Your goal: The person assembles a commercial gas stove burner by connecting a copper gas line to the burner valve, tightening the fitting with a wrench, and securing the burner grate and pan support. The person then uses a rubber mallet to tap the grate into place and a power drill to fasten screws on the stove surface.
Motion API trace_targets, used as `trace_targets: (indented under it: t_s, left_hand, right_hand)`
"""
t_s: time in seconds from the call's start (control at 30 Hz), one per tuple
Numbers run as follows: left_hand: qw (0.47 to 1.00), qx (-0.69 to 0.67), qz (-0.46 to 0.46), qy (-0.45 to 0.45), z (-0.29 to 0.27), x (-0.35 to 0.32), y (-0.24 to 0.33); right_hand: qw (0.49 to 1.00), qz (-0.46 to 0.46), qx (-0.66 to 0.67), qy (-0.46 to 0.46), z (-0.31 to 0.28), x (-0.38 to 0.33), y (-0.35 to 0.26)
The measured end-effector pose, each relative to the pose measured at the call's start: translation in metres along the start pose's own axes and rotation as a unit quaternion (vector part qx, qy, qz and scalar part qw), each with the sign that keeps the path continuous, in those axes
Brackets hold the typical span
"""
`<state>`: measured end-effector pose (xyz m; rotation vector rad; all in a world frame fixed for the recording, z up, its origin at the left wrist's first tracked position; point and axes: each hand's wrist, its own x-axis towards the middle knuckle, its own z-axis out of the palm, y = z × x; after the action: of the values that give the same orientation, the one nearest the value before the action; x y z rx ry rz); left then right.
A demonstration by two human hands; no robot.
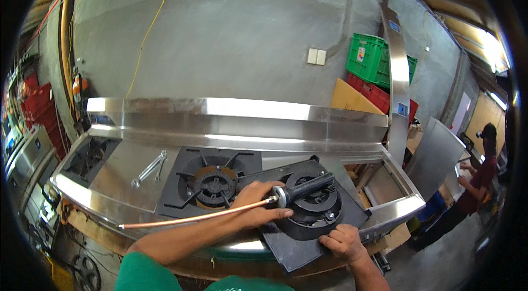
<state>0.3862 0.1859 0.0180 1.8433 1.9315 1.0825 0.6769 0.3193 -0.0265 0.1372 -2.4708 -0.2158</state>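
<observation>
- Head view: the left hand (257,203) is closed around a copper tube (192,217) where it meets the black burner pipe (308,186); the tube runs out to the left over the tabletop (121,173).
- The right hand (342,241) grips the front edge of a dark burner plate (297,250), which lies tilted over the tabletop's right opening.
- A second burner (213,184) sits just left of it.
- Two wrenches (149,168) lie further left.
- Another person (477,181) stands well apart at the right.
</observation>
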Motion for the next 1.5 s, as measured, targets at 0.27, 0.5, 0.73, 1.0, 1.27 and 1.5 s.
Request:
trace_targets:
  t_s: [0.27, 0.5, 0.73, 1.0, 1.27, 1.5]
  left_hand:
    - [0.974, -0.086, 0.209, -0.007, 0.0, 0.044, -0.042]
    - [0.963, -0.158, 0.213, 0.044, 0.014, 0.042, -0.044]
    - [0.965, -0.203, 0.167, 0.014, 0.023, 0.065, -0.063]
    - [0.981, 0.161, 0.095, 0.053, 0.022, 0.026, -0.082]
    - [0.92, 0.294, 0.165, 0.198, -0.038, -0.001, 0.003]
    - [0.965, 0.257, 0.016, 0.053, -0.023, 0.029, -0.001]
  right_hand:
    - [0.997, 0.075, 0.016, 0.022, 0.016, -0.006, 0.023]
    - [0.993, 0.074, 0.022, -0.094, -0.006, 0.011, 0.007]
    - [0.969, 0.211, 0.096, -0.089, -0.04, 0.045, -0.002]
    - [0.988, 0.075, 0.084, -0.102, 0.031, 0.176, 0.066]
    - [0.969, 0.148, 0.078, -0.183, 0.048, 0.174, 0.074]
    - [0.962, 0.023, 0.156, -0.223, 0.046, 0.194, 0.09]
